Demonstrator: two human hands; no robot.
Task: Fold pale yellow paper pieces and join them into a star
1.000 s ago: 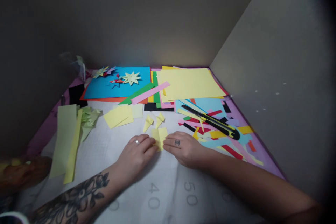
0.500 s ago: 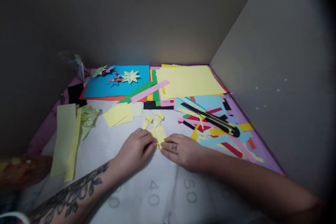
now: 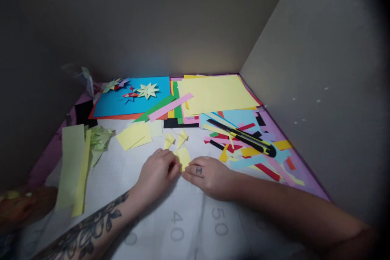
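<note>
A small yellow paper square (image 3: 183, 156) lies on the white sheet between my hands. My left hand (image 3: 158, 172) has its fingers curled, thumb and forefinger closed at the paper's left edge. From the other side, the fingers of my right hand (image 3: 210, 175) press together on its lower right corner. The lower edge of the square is partly hidden by my fingertips. Just beyond it lie two folded yellow paper pieces (image 3: 183, 138), pointed in shape. More yellow paper squares (image 3: 134, 135) rest farther left.
A utility knife (image 3: 243, 136) lies on coloured paper strips at the right. Behind are a pale yellow sheet (image 3: 216, 93) and a blue sheet (image 3: 122, 106) bearing a folded paper star (image 3: 148, 90). Pale green paper (image 3: 71, 162) and a crumpled piece (image 3: 100, 140) lie left. Walls stand behind and right.
The lower edge of the yellow square looks flatter now, and my right fingertips have slid slightly left along it. The whole view has shifted a little.
</note>
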